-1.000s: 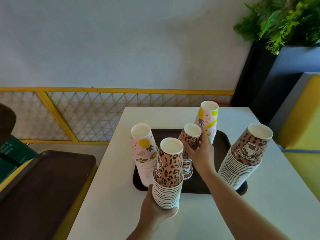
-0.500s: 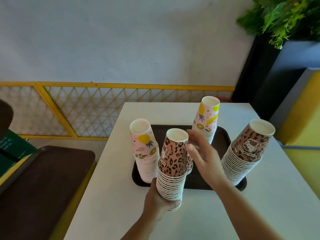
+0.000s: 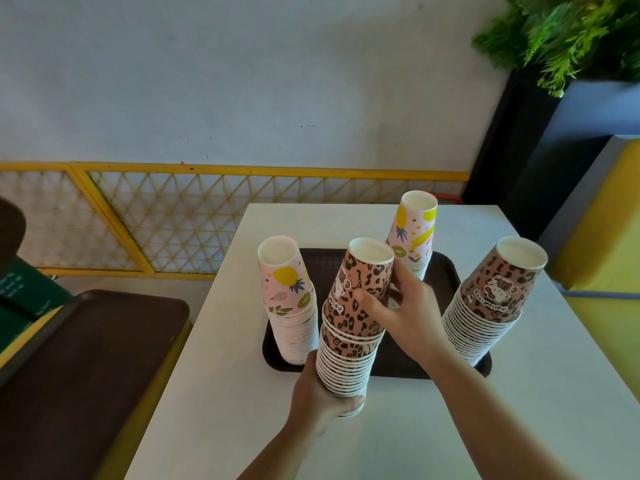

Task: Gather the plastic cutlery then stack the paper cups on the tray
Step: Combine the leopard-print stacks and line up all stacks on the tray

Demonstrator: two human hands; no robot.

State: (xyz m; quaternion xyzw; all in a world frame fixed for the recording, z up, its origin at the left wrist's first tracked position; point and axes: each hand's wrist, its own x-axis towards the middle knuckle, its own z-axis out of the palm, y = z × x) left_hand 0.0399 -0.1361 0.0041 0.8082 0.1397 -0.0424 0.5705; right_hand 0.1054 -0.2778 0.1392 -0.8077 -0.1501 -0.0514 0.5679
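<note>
The left hand (image 3: 323, 398) curls round the base of a leopard stack (image 3: 349, 351) of upturned paper cups, holding it at the near edge of the tray (image 3: 446, 271); whether its base rests on the table (image 3: 398, 441) cannot be told. The cups are tapered cones of smooth printed paper, pinkish-brown with black leopard spots, and their rolled white rims form tight ridges down the lower half. The right hand (image 3: 403, 315) grips the top cups of that same stack, thumb on the near face, fingers wrapped round the right side. A small cartoon animal and curved lettering sit on the top cup, upside down and partly covered – it seems to begin "hello", the rest unreadable.

The table is matte white, square-cornered. The tray on it is dark brown plastic with rounded corners and a raised lip. On its left side stands a fruit stack (image 3: 292, 306) – pale pink with yellow pineapples and kiwi slices. At the right a second leopard stack (image 3: 491, 303) leans right at the tray's edge, printed with the same animal and inverted lettering. At the far side rises a taller fruit stack (image 3: 414, 230).

Beyond are a yellow mesh fence (image 3: 194, 216), a plain wall and a green plant (image 3: 568, 32). No cutlery shows.
</note>
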